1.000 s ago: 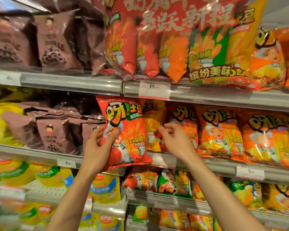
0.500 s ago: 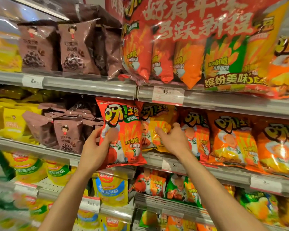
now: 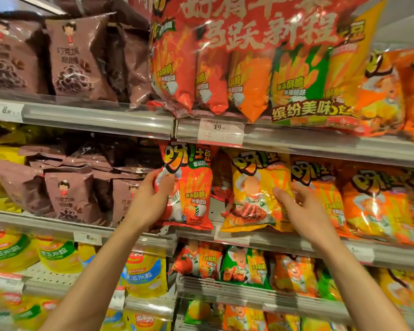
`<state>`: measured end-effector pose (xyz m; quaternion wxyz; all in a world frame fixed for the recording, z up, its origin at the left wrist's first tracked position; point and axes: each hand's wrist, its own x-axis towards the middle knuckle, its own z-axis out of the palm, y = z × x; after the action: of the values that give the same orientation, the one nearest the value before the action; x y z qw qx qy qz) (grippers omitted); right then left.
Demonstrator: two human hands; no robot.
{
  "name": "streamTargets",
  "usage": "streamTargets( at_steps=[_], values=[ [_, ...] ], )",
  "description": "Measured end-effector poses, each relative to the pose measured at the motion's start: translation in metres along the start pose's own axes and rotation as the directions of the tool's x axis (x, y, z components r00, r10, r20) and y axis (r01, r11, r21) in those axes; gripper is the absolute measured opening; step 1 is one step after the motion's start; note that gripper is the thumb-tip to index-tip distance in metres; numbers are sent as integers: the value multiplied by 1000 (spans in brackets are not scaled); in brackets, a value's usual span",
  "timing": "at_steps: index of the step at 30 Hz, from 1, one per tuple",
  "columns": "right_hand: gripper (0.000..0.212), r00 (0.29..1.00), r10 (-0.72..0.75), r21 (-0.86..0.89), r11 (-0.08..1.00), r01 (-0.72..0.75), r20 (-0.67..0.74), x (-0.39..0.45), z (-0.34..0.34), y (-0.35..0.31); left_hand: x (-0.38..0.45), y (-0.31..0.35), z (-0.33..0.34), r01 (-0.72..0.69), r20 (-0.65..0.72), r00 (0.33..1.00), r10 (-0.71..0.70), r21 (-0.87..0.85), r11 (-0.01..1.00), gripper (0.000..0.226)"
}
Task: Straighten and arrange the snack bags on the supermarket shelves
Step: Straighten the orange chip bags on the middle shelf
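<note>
A red snack bag [image 3: 196, 187] stands upright on the middle shelf [image 3: 273, 240], under the 19 price tag. My left hand [image 3: 151, 199] grips its left edge, thumb across the front. Just to the right stands a yellow snack bag [image 3: 253, 194]. My right hand [image 3: 301, 211] rests on that bag's right side, fingers spread against it and the orange bag [image 3: 320, 187] beside it. A narrow gap between the red and yellow bags shows another red bag set further back.
Brown chocolate-ring bags [image 3: 69, 194] fill the middle shelf to the left. A large red multipack [image 3: 249, 60] sits on the shelf above. Orange bags [image 3: 378, 204] continue to the right. Yellow corn bags [image 3: 144, 273] and mixed small bags [image 3: 244, 266] line the shelves below.
The red bag has gone back from in front of the shelf edge onto the shelf, upright. My right hand slid right along the yellow bag to its right side.
</note>
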<state>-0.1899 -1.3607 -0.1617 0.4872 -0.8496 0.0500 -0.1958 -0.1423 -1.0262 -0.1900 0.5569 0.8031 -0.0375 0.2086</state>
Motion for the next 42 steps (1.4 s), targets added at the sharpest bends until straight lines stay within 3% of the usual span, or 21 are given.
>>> streamTargets(
  at_steps=[2,11,15,25,30,37,42],
  values=[
    [72,1000,15,18,1000,-15,-17,-6,-9,9,10,2,15,-13,11,1000,13,27,1000,46],
    [76,999,25,64,998,-23,-29,-23,-18,27,29,-6,53,0,49,999,-4,88,996,73],
    [78,999,42,78,996,-39,-31,-25,-17,29,26,-11,58,-28,-32,999,32,114,993,68],
    [76,996,83,55,995,-84,9,-29,-16,25,35,-4,60,-110,-68,991,118,116,987,54],
    [75,996,94,70,993,-94,9,-30,-15,25,27,-14,65,-134,60,990,126,144,981,48],
    [71,995,93,120,988,-95,23,-34,-4,23,24,-11,67,-80,151,988,39,273,959,65],
    [70,997,68,159,985,-73,33,-39,-1,23,15,1,59,-128,38,992,123,365,922,62]
  ],
)
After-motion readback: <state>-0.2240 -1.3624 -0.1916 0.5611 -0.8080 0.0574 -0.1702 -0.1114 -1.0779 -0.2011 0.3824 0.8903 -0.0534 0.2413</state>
